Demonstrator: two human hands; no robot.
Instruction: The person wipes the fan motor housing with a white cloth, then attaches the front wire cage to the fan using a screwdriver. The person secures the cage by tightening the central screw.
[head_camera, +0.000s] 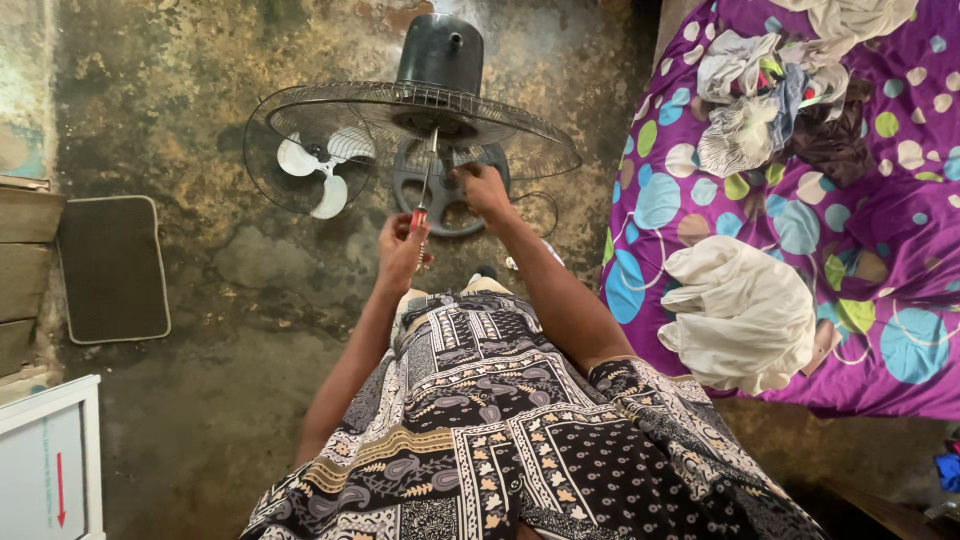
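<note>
Fan assembly: wire guard (330, 105) and dark motor housing (441, 52) stand on the concrete floor (230, 270) directly ahead of the person's knees; the guard tilts open toward the camera.
Screwdriver: red-handled screwdriver (424, 190), shaft running up to the hub at the guard's centre; the tip contact is too small to confirm.
Left hand: left hand (401, 248) closed around the screwdriver handle.
Right hand: right hand (483, 188) at the hub just below the guard rim, fingers curled on a small part; whether it pinches or only steadies cannot be told.
Loose parts: white blade (318, 165) lies on the floor behind the guard, left of the hub; round dark base plate (446, 205) lies flat under the hands.
Slip risk: judged likely if the tip rides out of the fastener; the shaft would drive toward the right-hand fingers, which sit just beside it.
Tip-over risk: the guard appears unsupported; sideways force could rock the housing.
Loss risk: a freed fastener could roll on the mottled floor and be hard to spot.
Right edge: bed with a purple spotted sheet (800, 230) and heaped clothes (770, 90), near the right elbow.
Left edge: dark mat (112, 268) and white board (50, 460), well apart.
Open room: bare floor between the mat and the fan.
</note>
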